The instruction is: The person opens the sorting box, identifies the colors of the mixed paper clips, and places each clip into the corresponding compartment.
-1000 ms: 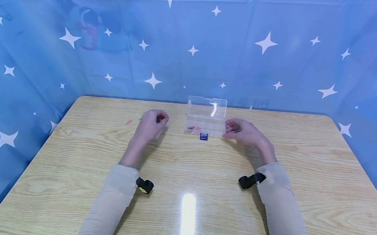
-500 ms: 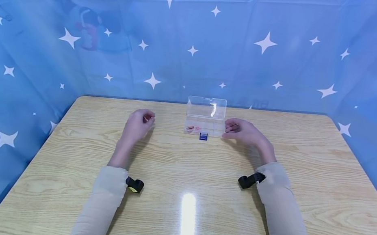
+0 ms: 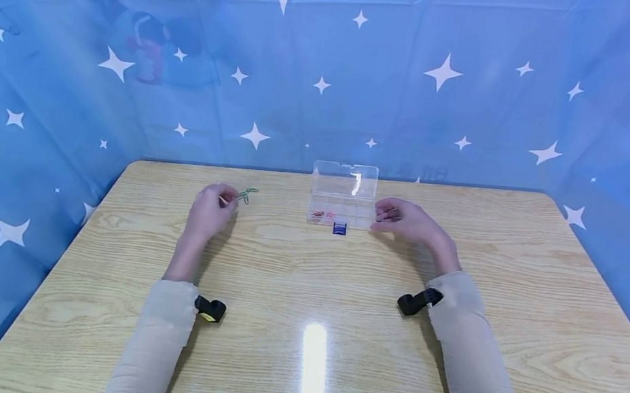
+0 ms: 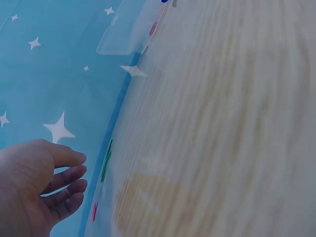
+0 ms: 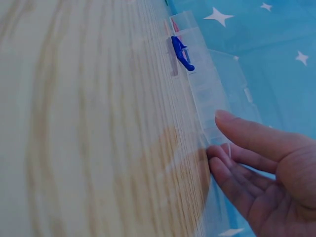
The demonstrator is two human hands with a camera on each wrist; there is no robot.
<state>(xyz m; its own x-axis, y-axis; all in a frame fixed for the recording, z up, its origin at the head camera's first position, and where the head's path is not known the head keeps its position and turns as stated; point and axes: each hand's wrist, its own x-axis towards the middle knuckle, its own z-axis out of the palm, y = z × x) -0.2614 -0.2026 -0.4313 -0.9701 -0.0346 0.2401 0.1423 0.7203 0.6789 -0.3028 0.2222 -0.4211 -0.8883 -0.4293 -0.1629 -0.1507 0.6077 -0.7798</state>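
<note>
Left hand: cut off by left edge, left wrist view.
Reddish clip: largely covered by left hand, head view.
Green clips: overlapping; count indeterminable.
Red clips: too small to count, head view.
Clear box: cut off by top edge, left wrist view; right end partly covered by right hand.
Backdrop lettering: blurred, illegible.
Sleeves: cut off by bottom edge, head view.

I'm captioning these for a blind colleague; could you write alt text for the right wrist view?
A person's right grip holds one end of an open clear plastic box on a wooden table. A blue clasp stands out on its front edge, and a starry blue cloth hangs behind.
</note>
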